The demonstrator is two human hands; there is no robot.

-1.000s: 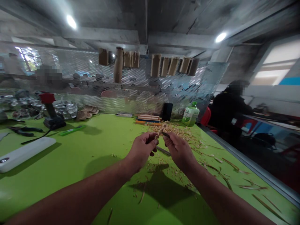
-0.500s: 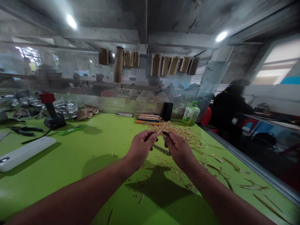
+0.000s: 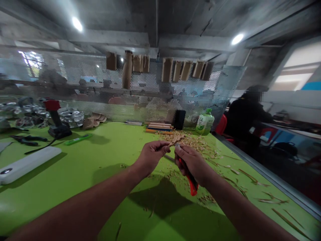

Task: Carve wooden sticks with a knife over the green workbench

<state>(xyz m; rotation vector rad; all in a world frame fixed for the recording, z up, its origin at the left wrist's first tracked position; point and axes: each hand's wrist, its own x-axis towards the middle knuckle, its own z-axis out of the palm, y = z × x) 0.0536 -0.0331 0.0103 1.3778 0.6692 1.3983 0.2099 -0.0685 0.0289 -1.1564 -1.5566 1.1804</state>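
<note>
My left hand (image 3: 153, 155) pinches a thin, pale wooden stick (image 3: 177, 140) between thumb and fingers. The stick's far end points up and to the right. My right hand (image 3: 192, 160) is closed round a knife (image 3: 193, 188) whose red and black handle sticks out below the palm. Its short, light-coloured blade shows by the right thumb, close against the stick; whether it touches cannot be made out. Under the hands lies a dark, narrow strip (image 3: 170, 158), partly hidden by the fingers. Wood shavings (image 3: 198, 142) are heaped just beyond the hands and scattered below them.
On the green table (image 3: 82, 160) lie a white case (image 3: 32, 164), pliers (image 3: 28, 139), a red and black power drill (image 3: 56, 117) and a green cutter (image 3: 78, 139). A phone (image 3: 179, 119) and green bottle (image 3: 205, 122) stand behind. A person (image 3: 247, 113) sits at right.
My right hand has turned, bringing the red knife handle and light blade into view. The stick has tilted slightly lower. The left hand keeps its grip in nearly the same place.
</note>
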